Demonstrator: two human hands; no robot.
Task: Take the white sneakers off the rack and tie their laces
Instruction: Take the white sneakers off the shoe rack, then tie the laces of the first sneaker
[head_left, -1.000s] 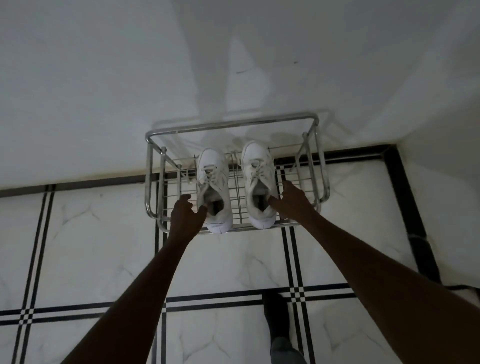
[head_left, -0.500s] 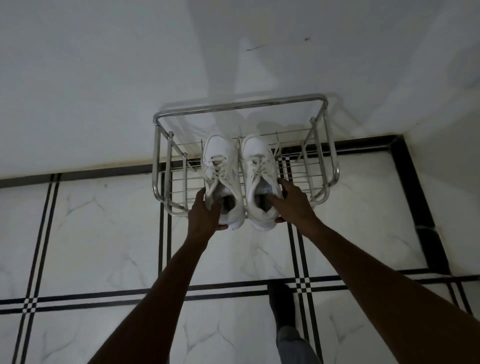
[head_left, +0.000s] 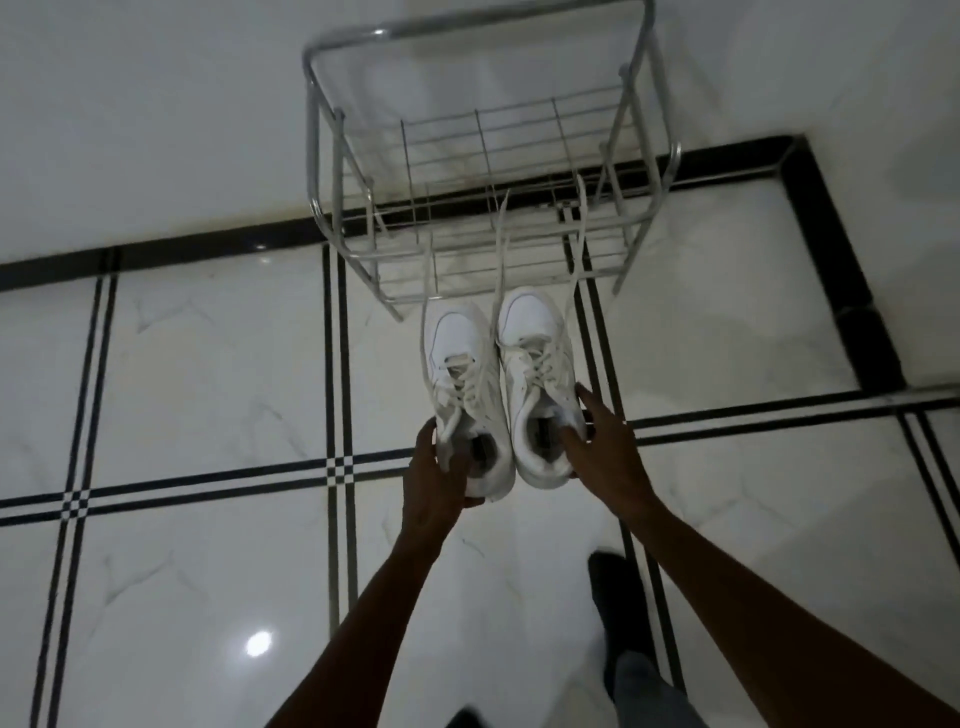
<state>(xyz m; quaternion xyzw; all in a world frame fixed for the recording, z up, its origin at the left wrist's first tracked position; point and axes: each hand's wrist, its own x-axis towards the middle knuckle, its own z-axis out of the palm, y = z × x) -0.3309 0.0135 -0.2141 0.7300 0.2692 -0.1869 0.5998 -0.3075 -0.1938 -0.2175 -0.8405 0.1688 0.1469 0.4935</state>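
Observation:
Two white sneakers are held side by side in front of the rack, toes pointing away from me. My left hand (head_left: 435, 480) grips the heel of the left sneaker (head_left: 460, 374). My right hand (head_left: 602, 447) grips the heel collar of the right sneaker (head_left: 535, 358), fingers inside the opening. Their loose white laces (head_left: 501, 244) trail back toward the chrome wire shoe rack (head_left: 467, 156), which stands against the wall with nothing on its shelf.
White marble floor tiles with black stripe borders (head_left: 332, 467) spread all around. A white wall (head_left: 156, 104) stands behind the rack. My foot in a dark shoe (head_left: 618, 603) is on the floor at the lower right.
Both hands have pulled the sneakers off the rack shelf and toward me; the shelf is now bare and the laces drag behind.

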